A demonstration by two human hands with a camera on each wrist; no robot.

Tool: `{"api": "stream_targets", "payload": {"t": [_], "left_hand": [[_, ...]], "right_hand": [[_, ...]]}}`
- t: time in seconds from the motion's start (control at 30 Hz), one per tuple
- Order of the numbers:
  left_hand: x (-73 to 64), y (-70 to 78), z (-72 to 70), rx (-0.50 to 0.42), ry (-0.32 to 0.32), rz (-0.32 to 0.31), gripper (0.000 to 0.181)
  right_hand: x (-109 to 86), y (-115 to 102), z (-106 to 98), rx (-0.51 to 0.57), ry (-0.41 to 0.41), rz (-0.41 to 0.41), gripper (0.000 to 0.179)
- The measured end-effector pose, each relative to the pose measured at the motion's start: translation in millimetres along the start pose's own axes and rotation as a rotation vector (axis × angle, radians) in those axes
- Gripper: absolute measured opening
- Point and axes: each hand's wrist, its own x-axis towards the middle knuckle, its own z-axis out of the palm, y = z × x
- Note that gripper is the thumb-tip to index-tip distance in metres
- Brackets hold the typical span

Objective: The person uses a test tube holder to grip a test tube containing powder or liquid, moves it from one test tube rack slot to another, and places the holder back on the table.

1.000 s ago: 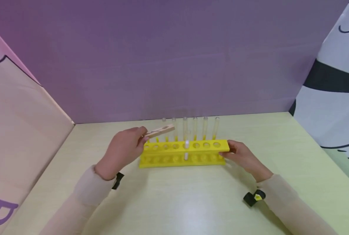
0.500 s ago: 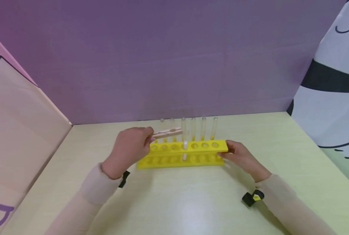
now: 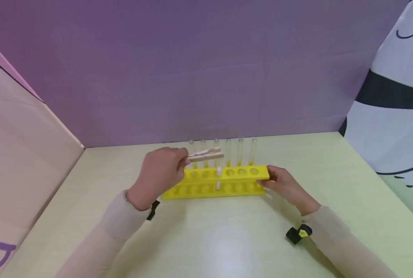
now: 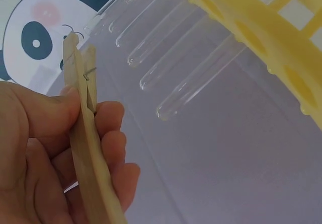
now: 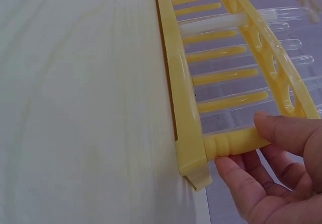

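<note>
My left hand (image 3: 162,170) grips a wooden test tube clamp (image 3: 206,156) by its handle, thumb on one side and fingers on the other. The clamp's tip reaches right over the middle of a yellow test tube rack (image 3: 211,195). There, a test tube with white contents (image 5: 216,23) stands in a front hole, its upper part overlapped by the clamp in the head view. My right hand (image 3: 288,185) holds the rack's right end, with thumb and fingers around the end post (image 5: 236,141). The left end of the rack's top is hidden behind my left hand.
Several clear test tubes (image 3: 240,148) stand upside down on yellow pegs along the rack's back. The rack stands on a pale wooden table (image 3: 209,235). A purple backdrop (image 3: 206,77) rises behind it, with printed panels at the left and right.
My left hand has moved right with the clamp, bringing its tip from the rack's left part to over the white-filled tube. My right hand keeps its hold on the rack's end.
</note>
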Motion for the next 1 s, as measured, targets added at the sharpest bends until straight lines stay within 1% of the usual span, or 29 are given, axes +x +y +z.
{"api": "stream_targets", "payload": {"t": [0.23, 0.53, 0.8, 1.0], "left_hand": [[2.8, 3.8, 1.1, 0.006, 0.028, 0.022, 0.028], [5.1, 7.3, 5.7, 0.034, 0.042, 0.038, 0.024], [6.5, 8.6, 7.6, 0.036, 0.037, 0.041, 0.022], [6.0, 9.7, 8.8, 0.041, 0.030, 0.050, 0.025]], "right_hand": [[1.7, 0.1, 0.7, 0.003, 0.004, 0.000, 0.034], [0.8, -1.0, -0.4, -0.003, -0.002, 0.000, 0.035], [1.6, -0.1, -0.8, -0.008, -0.004, 0.005, 0.036], [2.6, 1.6, 0.1, -0.003, 0.006, 0.010, 0.035]]}}
